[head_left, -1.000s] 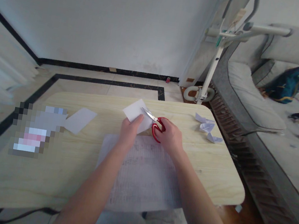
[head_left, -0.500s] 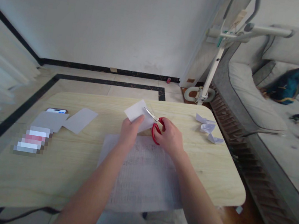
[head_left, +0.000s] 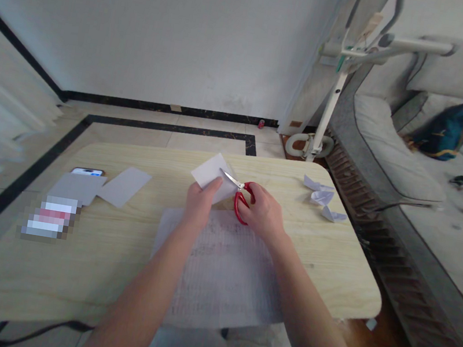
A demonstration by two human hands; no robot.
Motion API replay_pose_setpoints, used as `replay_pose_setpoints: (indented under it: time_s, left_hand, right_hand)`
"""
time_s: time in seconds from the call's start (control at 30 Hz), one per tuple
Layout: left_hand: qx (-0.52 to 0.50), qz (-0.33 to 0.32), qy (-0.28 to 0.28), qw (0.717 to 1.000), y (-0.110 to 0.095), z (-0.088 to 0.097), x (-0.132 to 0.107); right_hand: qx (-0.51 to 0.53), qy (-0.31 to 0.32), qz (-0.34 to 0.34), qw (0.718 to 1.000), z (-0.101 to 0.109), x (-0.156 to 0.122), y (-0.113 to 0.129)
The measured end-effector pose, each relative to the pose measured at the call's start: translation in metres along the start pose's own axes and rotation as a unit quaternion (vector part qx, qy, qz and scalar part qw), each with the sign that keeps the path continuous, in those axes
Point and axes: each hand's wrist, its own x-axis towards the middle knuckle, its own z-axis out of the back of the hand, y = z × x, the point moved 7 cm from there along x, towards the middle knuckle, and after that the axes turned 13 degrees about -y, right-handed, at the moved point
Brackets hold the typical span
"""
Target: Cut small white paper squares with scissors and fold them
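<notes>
My left hand (head_left: 201, 199) pinches a white piece of paper (head_left: 208, 171) by its near edge, thumb on top. The red-handled scissors (head_left: 242, 204) are in my right hand (head_left: 265, 211), with its fingers through the loops. Their blades point up and left and lie across the paper; how far apart the blades stand is hard to make out. Below both hands a large printed sheet (head_left: 224, 278) is spread on the wooden table (head_left: 112, 260), partly covered by my forearms.
At the left of the table lie two white paper pieces (head_left: 126, 187), a phone (head_left: 87, 172) and a blurred-out item (head_left: 51, 217). Several curled paper scraps (head_left: 322, 198) lie at the right. A grey sofa (head_left: 444, 242) stands beyond the table's right edge.
The paper and the scissors have shifted very slightly left. Both hands keep their holds, and the other things on the table have not moved.
</notes>
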Motion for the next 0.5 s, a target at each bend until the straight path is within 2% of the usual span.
replay_pose_setpoints:
  time_s: [0.5]
  left_hand:
    - [0.002, -0.005, 0.006, 1.000, 0.0040, 0.0006, 0.0031]
  right_hand:
    - [0.044, -0.004, -0.001, 0.999, 0.0006, 0.0009, -0.0008]
